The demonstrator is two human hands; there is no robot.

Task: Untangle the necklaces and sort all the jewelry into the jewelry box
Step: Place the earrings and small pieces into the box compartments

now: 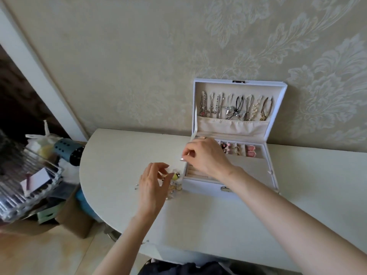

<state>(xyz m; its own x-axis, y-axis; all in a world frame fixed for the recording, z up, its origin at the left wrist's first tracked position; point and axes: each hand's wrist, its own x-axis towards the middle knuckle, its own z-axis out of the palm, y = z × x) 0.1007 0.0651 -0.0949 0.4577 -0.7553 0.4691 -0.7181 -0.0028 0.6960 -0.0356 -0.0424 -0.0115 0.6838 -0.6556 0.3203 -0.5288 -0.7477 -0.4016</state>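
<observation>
A white jewelry box [206, 184] stands open against the wall. Several necklaces [236, 108] hang on hooks inside its lid. Pink earrings [250, 151] and other small pieces fill the back compartments. A small pile of jewelry [175, 182], with a yellow piece in it, lies on the table left of the box. My left hand [152, 184] hovers over that pile with fingers loosely bent, partly hiding it. My right hand [204, 157] is above the box's left edge, thumb and forefinger pinching something tiny and silvery that I cannot identify.
The white table [123, 155] has a rounded left end. Beyond that end are a clear organizer [25, 181] with small items, a blue cylinder [68, 151] and cardboard boxes on the floor. Patterned wallpaper rises behind the box.
</observation>
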